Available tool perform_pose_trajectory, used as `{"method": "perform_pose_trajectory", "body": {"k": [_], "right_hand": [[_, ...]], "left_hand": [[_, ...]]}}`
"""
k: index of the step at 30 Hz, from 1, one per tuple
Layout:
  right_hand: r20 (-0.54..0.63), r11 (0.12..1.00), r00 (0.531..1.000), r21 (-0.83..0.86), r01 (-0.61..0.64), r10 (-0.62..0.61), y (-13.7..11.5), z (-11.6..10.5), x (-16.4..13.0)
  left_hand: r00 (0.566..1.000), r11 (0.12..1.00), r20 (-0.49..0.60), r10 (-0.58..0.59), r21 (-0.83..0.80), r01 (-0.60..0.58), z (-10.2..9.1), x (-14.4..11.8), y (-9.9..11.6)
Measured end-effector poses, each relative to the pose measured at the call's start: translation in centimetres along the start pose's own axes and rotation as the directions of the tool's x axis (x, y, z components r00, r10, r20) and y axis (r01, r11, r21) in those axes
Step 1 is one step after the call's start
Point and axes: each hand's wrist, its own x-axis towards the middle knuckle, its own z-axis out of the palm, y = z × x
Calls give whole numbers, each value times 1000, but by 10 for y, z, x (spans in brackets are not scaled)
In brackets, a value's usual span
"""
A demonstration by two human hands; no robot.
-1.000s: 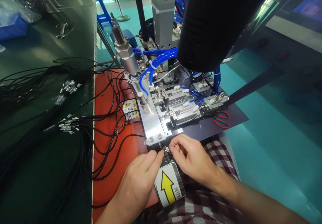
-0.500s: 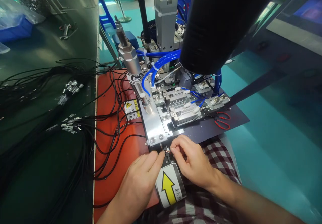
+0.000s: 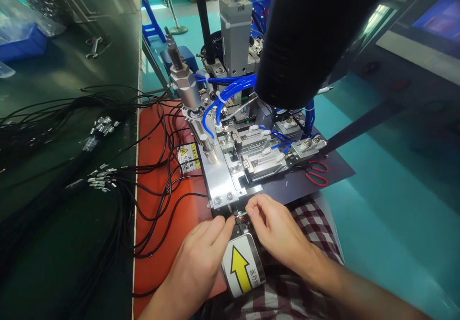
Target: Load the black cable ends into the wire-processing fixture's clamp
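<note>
Both my hands meet at the front edge of the metal machine (image 3: 221, 178). Thin coloured wires (image 3: 241, 214), among them a red one and pale ones, span the small gap between my fingertips. My left hand (image 3: 203, 250) is closed, its thumb and forefinger pressed at the cable end from which the wires come; the cable itself is hidden under the fingers. With thumb and forefinger, my right hand (image 3: 275, 224) pinches the free end of a wire. Just below the wires lies a white label with a yellow arrow (image 3: 241, 267).
Black cables (image 3: 167, 181) with metal-tipped ends (image 3: 102, 178) run over the red mat (image 3: 154, 133) and the dark table at left. Red-handled scissors (image 3: 316, 172) lie on the machine's base plate. A thick black tube (image 3: 316, 37) hangs above. Blue air hoses (image 3: 233, 87) cross the machine.
My right hand has drawn slightly right, away from my left fingertips, so more of the coloured wires shows between them. My left hand has hardly moved.
</note>
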Motion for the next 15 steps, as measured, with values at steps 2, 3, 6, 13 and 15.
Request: {"method": "perform_pose_trajectory", "body": {"k": [2, 3, 6, 13, 15], "right_hand": [[-4, 1000, 1000, 20, 5, -5, -9, -3, 2], [3, 1000, 1000, 29, 0, 0, -13, -4, 3], [31, 997, 998, 52, -58, 56, -19, 0, 6], [-10, 974, 995, 209, -90, 94, -3, 14, 4], [-1, 969, 996, 231, -86, 89, 0, 12, 3]], "left_hand": [[1000, 1000, -6, -2, -4, 2, 1, -2, 0], [1000, 1000, -5, -4, -5, 4, 1, -3, 1], [1000, 1000, 0, -9, -6, 9, 1, -4, 1], [1000, 1000, -15, -6, 12, 7, 1, -1, 0], [1000, 1000, -21, 5, 14, -4, 0, -1, 0]]}}
